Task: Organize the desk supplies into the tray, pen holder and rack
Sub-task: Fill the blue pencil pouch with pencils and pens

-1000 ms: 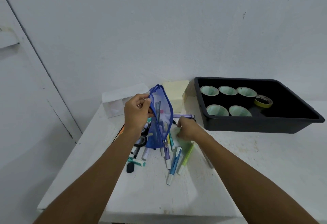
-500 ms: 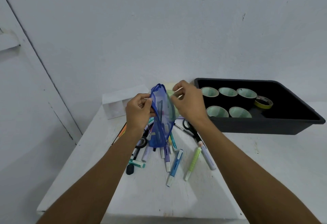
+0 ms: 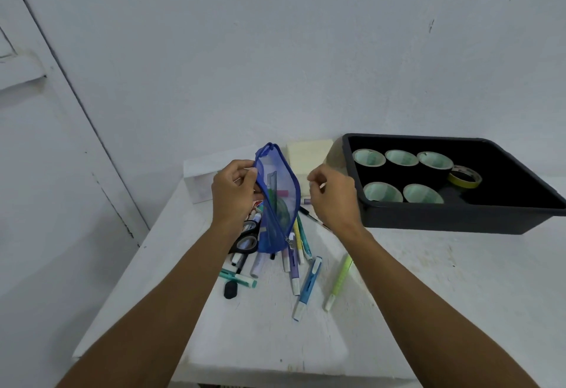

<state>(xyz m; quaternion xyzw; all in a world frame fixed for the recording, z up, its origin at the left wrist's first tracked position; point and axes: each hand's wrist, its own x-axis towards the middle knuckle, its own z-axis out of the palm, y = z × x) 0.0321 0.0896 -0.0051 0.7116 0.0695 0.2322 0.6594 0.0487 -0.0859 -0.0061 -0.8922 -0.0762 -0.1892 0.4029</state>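
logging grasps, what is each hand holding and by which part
Left hand grips the blue mesh pouch by its upper edge. Right hand: fingers curled, hold cannot be told.

Plain white room.
A scuffed white table (image 3: 260, 341) stands against a bare wall (image 3: 275, 50), a panelled door (image 3: 46, 148) at left.

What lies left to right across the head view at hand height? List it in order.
left hand → blue mesh pouch → right hand → black tray
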